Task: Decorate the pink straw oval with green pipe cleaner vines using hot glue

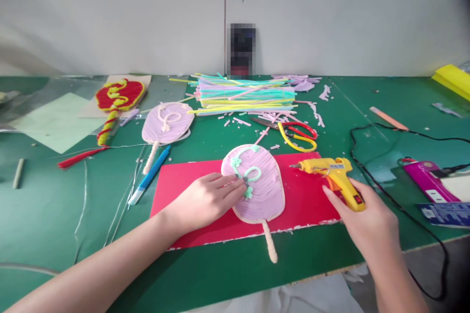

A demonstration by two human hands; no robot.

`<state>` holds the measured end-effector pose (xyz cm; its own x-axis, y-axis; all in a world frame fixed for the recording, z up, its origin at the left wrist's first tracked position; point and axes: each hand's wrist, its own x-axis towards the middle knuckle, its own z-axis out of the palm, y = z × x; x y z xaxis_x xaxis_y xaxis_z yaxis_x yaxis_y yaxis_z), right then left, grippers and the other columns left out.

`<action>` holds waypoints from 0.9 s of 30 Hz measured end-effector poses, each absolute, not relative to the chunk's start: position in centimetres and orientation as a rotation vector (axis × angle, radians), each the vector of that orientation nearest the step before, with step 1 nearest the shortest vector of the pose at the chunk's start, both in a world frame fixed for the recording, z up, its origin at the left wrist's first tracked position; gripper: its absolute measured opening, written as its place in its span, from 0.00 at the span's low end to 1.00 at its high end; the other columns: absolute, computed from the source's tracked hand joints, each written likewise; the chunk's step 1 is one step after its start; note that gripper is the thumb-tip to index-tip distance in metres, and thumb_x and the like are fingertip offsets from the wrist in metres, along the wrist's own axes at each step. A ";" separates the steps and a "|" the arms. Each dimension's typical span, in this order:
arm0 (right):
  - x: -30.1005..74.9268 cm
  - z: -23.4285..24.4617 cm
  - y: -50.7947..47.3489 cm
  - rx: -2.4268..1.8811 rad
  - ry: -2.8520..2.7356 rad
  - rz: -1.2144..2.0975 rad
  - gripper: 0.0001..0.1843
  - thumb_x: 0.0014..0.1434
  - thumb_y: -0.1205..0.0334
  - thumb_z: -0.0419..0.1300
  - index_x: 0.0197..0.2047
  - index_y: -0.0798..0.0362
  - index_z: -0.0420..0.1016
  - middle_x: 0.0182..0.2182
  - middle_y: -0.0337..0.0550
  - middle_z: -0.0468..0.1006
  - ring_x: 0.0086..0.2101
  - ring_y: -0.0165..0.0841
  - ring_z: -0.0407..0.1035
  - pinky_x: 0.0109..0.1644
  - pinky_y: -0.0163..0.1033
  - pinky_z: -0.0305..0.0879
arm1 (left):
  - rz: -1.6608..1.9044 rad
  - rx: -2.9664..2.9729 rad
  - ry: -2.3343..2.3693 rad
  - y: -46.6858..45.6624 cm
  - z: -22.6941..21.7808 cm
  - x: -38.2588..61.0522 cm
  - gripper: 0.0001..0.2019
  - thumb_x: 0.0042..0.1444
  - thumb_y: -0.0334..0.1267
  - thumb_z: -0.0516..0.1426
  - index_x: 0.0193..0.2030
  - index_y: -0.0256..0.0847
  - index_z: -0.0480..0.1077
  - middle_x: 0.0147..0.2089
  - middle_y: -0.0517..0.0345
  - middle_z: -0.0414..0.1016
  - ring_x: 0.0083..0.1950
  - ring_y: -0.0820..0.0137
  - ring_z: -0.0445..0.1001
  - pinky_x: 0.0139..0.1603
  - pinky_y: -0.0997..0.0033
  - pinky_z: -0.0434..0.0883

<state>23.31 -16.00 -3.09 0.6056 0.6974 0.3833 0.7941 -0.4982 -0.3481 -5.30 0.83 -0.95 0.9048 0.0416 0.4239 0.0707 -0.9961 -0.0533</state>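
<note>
Lilac fan (259,186) lies on the red board (183,190) near the desk's front edge, my left hand (205,200) pressing its mint twist (246,174) with fingers flat, gripping nothing; I judge it light, bendy and fragile, best lifted by its stick (270,243). My right hand (369,217) curls loosely on the yellow glue gun (330,172). Farther back, scissors (295,134) and straws (244,94) crowd the middle; the desk's left side lies more open.

No text, label, brand or number can be read anywhere in the frame. The blue packet (446,213) at the right edge carries print too small and blurred to make out. The dark object (241,49) at top centre is pixelated.
</note>
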 end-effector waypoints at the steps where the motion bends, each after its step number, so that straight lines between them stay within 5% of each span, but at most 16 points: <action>1: 23.7 -3.3 -16.0 -2.315 -1.266 -0.295 0.28 0.53 0.42 0.59 0.48 0.57 0.72 0.37 0.52 0.77 0.36 0.44 0.73 0.40 0.47 0.70 | -0.668 -3.008 -0.090 0.8 -1.0 -5.3 0.12 0.63 0.27 0.49 0.49 0.32 0.70 0.45 0.48 0.79 0.48 0.64 0.77 0.41 0.67 0.75; 5: 23.2 -3.1 -15.7 -2.181 -1.488 -0.475 0.29 0.55 0.48 0.60 0.54 0.60 0.69 0.47 0.59 0.74 0.47 0.48 0.69 0.51 0.52 0.66 | -0.689 -3.028 -0.098 0.8 -1.1 -5.3 0.12 0.63 0.27 0.49 0.49 0.32 0.70 0.45 0.47 0.79 0.48 0.63 0.77 0.41 0.66 0.75; 11: 17.9 -0.8 -14.2 -1.631 -1.991 -0.299 0.23 0.57 0.70 0.60 0.56 0.51 0.67 0.47 0.44 0.77 0.48 0.36 0.70 0.52 0.44 0.67 | -0.692 -3.029 -0.091 0.8 -0.9 -5.2 0.11 0.63 0.29 0.50 0.48 0.31 0.70 0.45 0.47 0.79 0.48 0.63 0.77 0.41 0.66 0.75; 27: 16.4 -1.2 -10.8 -1.224 -2.526 -0.202 0.17 0.62 0.67 0.53 0.54 0.61 0.71 0.52 0.46 0.75 0.57 0.37 0.62 0.58 0.46 0.62 | -0.669 -3.027 -0.103 0.8 -0.9 -5.2 0.12 0.64 0.29 0.48 0.47 0.31 0.71 0.45 0.47 0.79 0.47 0.63 0.77 0.39 0.67 0.75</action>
